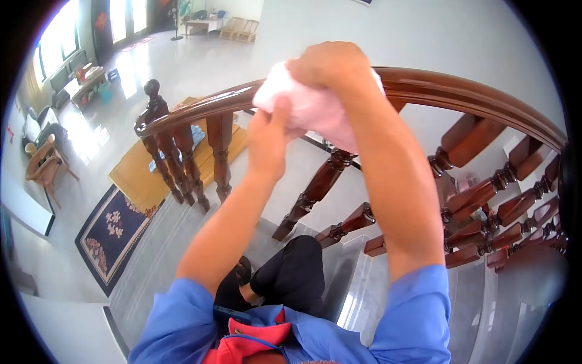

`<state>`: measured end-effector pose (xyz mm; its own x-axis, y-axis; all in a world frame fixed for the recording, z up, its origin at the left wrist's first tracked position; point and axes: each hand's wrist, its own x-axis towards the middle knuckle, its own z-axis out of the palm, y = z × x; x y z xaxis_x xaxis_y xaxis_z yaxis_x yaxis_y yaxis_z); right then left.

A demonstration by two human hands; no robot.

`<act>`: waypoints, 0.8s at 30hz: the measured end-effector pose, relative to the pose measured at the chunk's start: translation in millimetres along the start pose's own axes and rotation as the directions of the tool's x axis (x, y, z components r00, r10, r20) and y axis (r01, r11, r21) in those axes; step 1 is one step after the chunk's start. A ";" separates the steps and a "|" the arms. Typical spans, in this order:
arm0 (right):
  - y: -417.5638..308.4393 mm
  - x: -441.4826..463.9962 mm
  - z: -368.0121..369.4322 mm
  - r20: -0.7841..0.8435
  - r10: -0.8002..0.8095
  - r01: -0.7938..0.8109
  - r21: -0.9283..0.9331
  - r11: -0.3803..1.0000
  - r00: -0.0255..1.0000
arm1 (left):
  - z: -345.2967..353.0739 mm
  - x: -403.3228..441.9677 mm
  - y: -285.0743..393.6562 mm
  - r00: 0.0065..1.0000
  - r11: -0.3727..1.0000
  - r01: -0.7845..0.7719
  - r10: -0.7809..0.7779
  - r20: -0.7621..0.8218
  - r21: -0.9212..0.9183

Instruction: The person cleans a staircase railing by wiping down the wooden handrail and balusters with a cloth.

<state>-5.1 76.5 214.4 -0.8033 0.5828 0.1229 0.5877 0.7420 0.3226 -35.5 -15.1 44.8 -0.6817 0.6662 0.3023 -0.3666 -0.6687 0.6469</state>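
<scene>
A pale pink cloth [324, 115] is draped over the dark brown wooden handrail [448, 88] of a staircase. My right hand [330, 64] presses on the cloth from above, its fingers curled into the fabric on top of the rail. On the near side, my left hand [270, 136] grips the cloth's lower left edge with the thumb raised against it. Some of the left fingers are hidden behind the fabric. Below the cloth, a turned baluster [318, 185] runs down to the steps.
More balusters [485, 188] stand to the right along the stairs. The rail ends at a newel post [154, 103] on the left. A yellow-brown wooden table [130, 167] bearing a blue cloth [197, 136] stands beyond it. A patterned rug [115, 230] lies below, near a wooden chair [48, 164].
</scene>
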 end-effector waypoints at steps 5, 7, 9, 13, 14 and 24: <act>-94.4 32.6 31.5 0.013 -0.238 0.237 0.008 0.971 0.971 | -75.5 17.9 3.9 0.942 0.996 -0.001 -0.028 -0.334 -0.085; -114.4 44.6 36.6 0.037 -0.307 0.307 0.014 0.952 0.951 | -94.4 23.9 1.7 0.935 0.996 -0.019 -0.014 -0.354 -0.090; -140.7 69.9 50.1 0.097 -0.296 0.292 0.058 0.955 0.950 | -119.6 30.9 2.1 0.904 0.999 -0.040 0.038 -0.426 0.005; -184.8 105.1 71.1 0.206 -0.293 0.275 0.114 0.955 0.934 | -159.1 45.3 -1.3 0.847 0.999 0.000 -0.023 -0.531 -0.044; -193.9 112.5 76.4 0.224 -0.292 0.270 0.125 0.955 0.930 | -170.4 51.3 -2.4 0.813 0.997 0.002 -0.048 -0.580 -0.080; -228.0 85.5 139.5 -0.444 -0.451 0.396 -0.216 0.892 0.774 | -178.4 55.7 12.6 0.791 0.918 -0.051 -0.203 -0.577 -0.394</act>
<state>-194.2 3.4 20.5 -0.9299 -0.0311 0.3665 0.1851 0.8215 0.5393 -191.0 -45.4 -55.1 -0.8301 0.4727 -0.2958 -0.5508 -0.7779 0.3026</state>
